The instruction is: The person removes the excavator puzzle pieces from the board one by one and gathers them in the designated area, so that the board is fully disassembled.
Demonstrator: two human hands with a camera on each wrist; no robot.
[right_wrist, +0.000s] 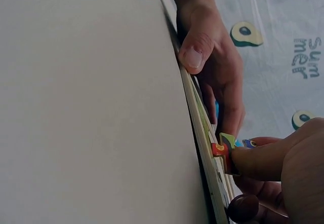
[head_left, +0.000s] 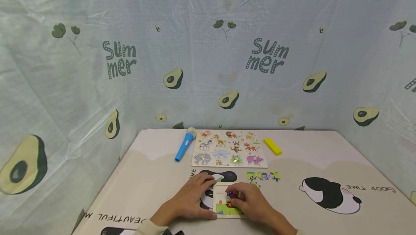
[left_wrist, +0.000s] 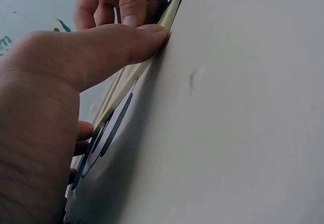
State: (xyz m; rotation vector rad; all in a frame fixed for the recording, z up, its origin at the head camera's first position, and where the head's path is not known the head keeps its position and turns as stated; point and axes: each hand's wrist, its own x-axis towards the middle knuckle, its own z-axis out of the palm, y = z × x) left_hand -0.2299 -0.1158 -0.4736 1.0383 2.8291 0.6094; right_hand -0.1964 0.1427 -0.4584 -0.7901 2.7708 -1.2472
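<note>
A table (head_left: 325, 155) with a panda-print cover carries, at its far side, an animal peg puzzle board (head_left: 229, 148) with a blue toy microphone (head_left: 183, 144) on its left and a yellow block (head_left: 272, 146) on its right. At the near edge lies a small puzzle tray (head_left: 224, 209), with loose green pieces (head_left: 262, 176) just beyond it. The left hand (head_left: 191, 198) rests flat on the tray's left edge, thumb pressed against its side, while the right hand (head_left: 251, 202) pinches a red-and-blue puzzle piece (right_wrist: 223, 150) between thumb and fingertips just over the tray.
</note>
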